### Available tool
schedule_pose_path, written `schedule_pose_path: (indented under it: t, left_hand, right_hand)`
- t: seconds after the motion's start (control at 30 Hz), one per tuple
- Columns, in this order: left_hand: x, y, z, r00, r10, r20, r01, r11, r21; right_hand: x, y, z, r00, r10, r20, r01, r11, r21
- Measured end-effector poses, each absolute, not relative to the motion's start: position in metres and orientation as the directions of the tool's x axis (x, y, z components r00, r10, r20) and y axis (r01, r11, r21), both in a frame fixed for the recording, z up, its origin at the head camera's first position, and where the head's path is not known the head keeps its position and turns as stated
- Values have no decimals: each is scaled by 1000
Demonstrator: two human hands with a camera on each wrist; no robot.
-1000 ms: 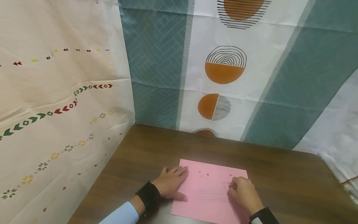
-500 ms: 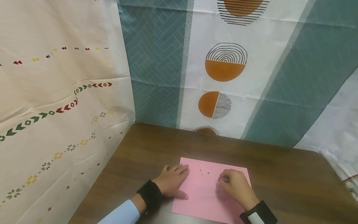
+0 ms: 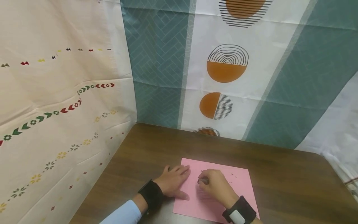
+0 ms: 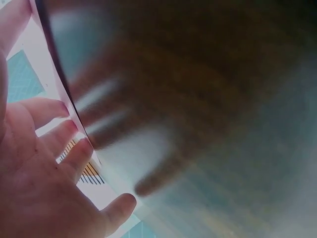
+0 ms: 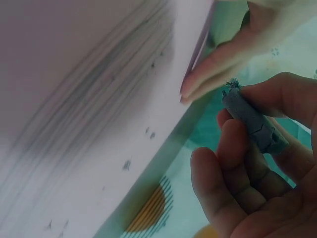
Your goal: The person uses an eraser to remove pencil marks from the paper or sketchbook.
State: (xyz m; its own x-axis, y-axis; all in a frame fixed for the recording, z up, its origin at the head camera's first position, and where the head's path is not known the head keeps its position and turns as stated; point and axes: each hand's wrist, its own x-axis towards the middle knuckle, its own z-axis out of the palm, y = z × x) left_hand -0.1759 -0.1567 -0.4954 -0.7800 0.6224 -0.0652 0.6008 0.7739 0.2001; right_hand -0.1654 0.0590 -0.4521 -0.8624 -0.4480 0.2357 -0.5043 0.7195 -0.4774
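A pink sheet of paper (image 3: 239,189) lies on the table. My left hand (image 3: 172,184) rests flat across its left edge, fingers spread and thumb toward the near side. Over the sheet's left-middle part, my right hand (image 3: 217,187) pinches a small dark-grey eraser (image 5: 251,121) between thumb and fingers. Crumbs cling to the eraser's worn tip, and a crack runs across its side. In the right wrist view, smudged grey pencil lines (image 5: 101,62) run across the paper, with dark crumbs (image 5: 127,164) scattered beside them. The palm of the left hand (image 4: 44,173) shows in the left wrist view.
The brown wooden table (image 3: 156,140) reaches back to a teal and white patterned curtain (image 3: 160,62). A cream cloth (image 3: 70,109) with small coloured motifs hangs along the left side. Black bands circle both wrists.
My right hand has moved left across the paper with the eraser, from near the right edge to the left-middle part. The left hand stays in place on the sheet.
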Motion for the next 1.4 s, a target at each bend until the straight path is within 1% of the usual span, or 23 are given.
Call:
schedule_pose_path:
  t: [0.33, 0.63, 0.77, 0.9, 1.03, 1.13, 1.27, 1.4]
  left_hand:
    - [-176, -152, -493, -774, 630, -58, 609, 767, 203]
    - [-176, -150, -493, -769, 637, -53, 616, 761, 204]
    - [-178, -148, -492, -769, 637, -51, 618, 762, 194]
    - [-179, -146, -491, -771, 634, -58, 616, 766, 184]
    - [-178, -146, -488, -772, 634, -57, 619, 768, 166]
    - [-178, -146, -487, -771, 635, -52, 621, 766, 164]
    - [-177, -148, -487, -771, 634, -55, 615, 765, 191]
    - [-175, -152, -488, -777, 626, -65, 605, 771, 198]
  right_hand:
    - [-165, 52, -462, -844, -490, 218, -531, 708, -465]
    - [-164, 49, -479, -831, -534, 155, -537, 700, -470]
    - [-163, 49, -481, -834, -529, 154, -537, 717, -443]
    - [-160, 49, -481, -842, -506, 189, -537, 745, -395]
    - [-158, 53, -482, -857, -471, 209, -516, 772, -372]
    - [-158, 61, -482, -885, -432, 176, -465, 793, -393]
    - [-159, 81, -482, -925, -355, 135, -379, 828, -414]
    - [-162, 110, -482, -957, -269, 111, -291, 871, -397]
